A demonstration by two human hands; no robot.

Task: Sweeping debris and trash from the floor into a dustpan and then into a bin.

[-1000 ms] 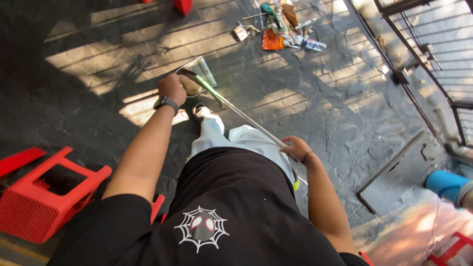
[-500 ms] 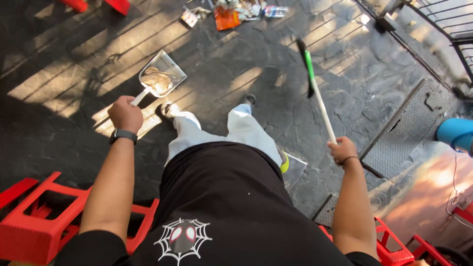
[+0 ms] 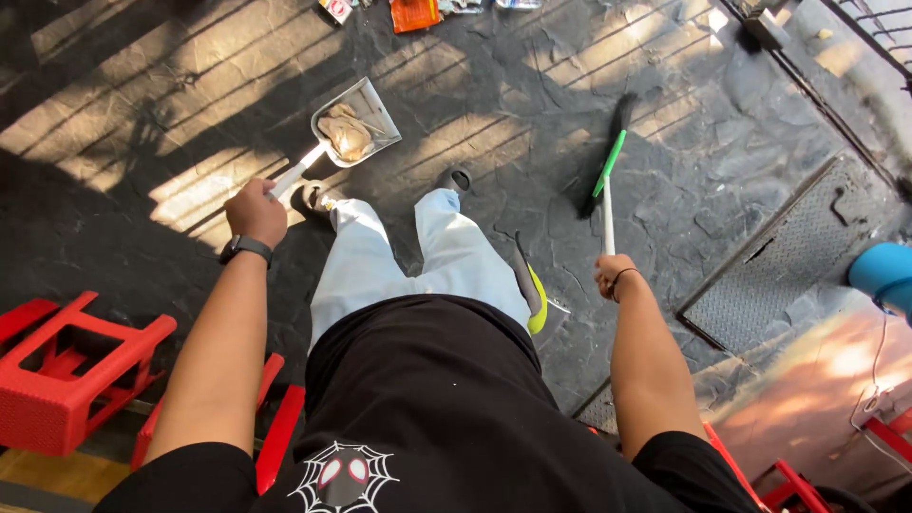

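Note:
My left hand [image 3: 255,213] grips the white handle of a metal dustpan [image 3: 356,122], held out ahead to the left; the pan carries some brownish rubbish. My right hand [image 3: 613,276] is closed around the white shaft of a broom [image 3: 608,161] with a green neck and a dark brush head that points forward and rests near the dark stone floor. A black watch sits on my left wrist. My legs in pale trousers stand between the two tools.
Litter lies at the top edge, including an orange wrapper [image 3: 415,13]. Red plastic stools [image 3: 66,370] stand at the left and lower right. A metal floor grate [image 3: 798,256] and a blue container [image 3: 883,274] are on the right.
The broom has swung from across my body to upright on my right side. The dustpan has moved slightly further out in front. The view has shifted back from the litter pile.

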